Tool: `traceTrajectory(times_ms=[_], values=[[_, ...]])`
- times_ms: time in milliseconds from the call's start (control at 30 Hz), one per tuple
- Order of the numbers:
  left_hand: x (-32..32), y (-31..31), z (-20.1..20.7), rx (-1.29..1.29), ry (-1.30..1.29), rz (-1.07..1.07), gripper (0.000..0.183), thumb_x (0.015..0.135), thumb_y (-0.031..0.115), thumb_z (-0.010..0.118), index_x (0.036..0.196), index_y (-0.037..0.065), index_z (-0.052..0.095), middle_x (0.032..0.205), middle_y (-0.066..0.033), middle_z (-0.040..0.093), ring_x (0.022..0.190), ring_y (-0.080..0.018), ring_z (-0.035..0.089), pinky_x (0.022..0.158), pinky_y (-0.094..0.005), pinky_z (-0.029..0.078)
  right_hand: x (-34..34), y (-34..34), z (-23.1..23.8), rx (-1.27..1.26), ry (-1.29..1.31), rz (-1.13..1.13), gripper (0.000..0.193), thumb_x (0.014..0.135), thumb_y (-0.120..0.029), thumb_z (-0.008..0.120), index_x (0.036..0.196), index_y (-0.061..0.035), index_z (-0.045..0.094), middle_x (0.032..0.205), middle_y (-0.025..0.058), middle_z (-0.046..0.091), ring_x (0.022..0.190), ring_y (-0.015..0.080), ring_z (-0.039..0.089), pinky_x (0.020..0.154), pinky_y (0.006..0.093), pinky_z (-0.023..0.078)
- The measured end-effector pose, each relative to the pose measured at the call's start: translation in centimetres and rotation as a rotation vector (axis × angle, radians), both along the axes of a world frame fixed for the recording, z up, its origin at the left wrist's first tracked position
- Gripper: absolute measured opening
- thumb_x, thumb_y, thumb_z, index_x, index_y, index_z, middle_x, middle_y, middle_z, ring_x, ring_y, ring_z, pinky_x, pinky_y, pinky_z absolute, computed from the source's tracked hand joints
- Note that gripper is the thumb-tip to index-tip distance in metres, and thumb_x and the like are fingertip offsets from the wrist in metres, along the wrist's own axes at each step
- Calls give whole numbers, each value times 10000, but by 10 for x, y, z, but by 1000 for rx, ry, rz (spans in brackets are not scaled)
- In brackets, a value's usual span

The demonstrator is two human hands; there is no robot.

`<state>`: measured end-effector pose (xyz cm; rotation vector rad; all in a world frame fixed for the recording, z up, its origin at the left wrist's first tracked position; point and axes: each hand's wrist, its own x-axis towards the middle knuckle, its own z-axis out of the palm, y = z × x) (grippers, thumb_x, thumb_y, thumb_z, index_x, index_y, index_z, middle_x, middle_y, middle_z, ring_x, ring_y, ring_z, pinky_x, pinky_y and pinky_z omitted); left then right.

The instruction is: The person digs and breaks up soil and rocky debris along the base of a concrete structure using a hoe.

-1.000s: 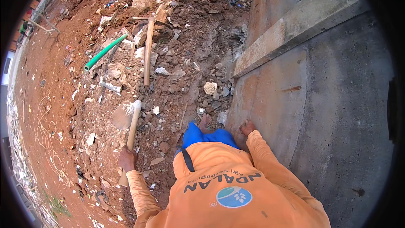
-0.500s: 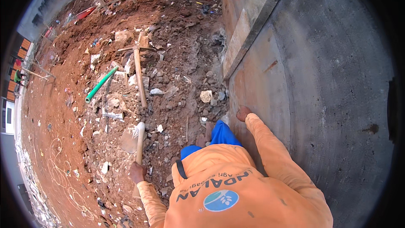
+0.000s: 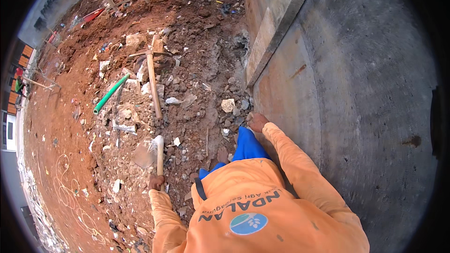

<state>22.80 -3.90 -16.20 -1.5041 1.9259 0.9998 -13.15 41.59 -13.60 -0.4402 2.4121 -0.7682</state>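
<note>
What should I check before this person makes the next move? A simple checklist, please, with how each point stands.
1. Left hand gripping the handle of the hoe: ok, fingers wrapped around it.
2. Hoe's blade resting on the ground: cannot tell, it is blurred.
3. Right hand steadied on the concrete wall: cannot tell, it is close but contact is unclear.
4. Pickaxe and green pipe apart from the hoe: ok, both lie beyond it.
5. Ground free of loose rubble: not ok, stones and scraps litter it.
</note>
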Motion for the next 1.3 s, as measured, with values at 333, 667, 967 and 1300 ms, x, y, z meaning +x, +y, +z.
traceTrajectory(times_ms=[333, 667, 967, 1300], values=[[-34, 64, 109, 161, 295, -125, 193, 735, 73, 659, 902, -20, 632, 613, -22, 538, 511, -122, 472, 447, -293, 365, 87, -79, -12, -391, -720, -104, 306, 891, -269, 665, 1051, -27, 568, 816, 67, 642, 701, 158, 619, 631, 321, 512], [-146, 190, 54, 455, 360, -354, 307, 764, 168, 722, 1005, 3, 627, 651, -44, 553, 564, -130, 503, 500, -330, 411, 86, -156, -71, -539, -1056, -1307, 148, 845, -187, 686, 890, -99, 576, 707, 30, 516, 590, 219, 544, 553, 404, 518], [-213, 253, -22, 709, 149, -371, 452, 761, 202, 755, 1117, 54, 520, 776, -28, 560, 620, -128, 536, 584, -284, 469, -44, -74, -290, -519, -1074, -1172, 135, 803, -144, 673, 782, -97, 549, 634, 5, 478, 547, 173, 513, 485, 346, 471], [-518, 278, -365, 655, 739, -291, 372, 796, 170, 714, 1065, 5, 518, 774, -25, 555, 653, -126, 540, 572, -288, 462, -373, -109, -418, -715, -364, -693, 353, 816, -155, 649, 1080, -20, 458, 672, 59, 557, 517, 165, 574, 455, 295, 505]])
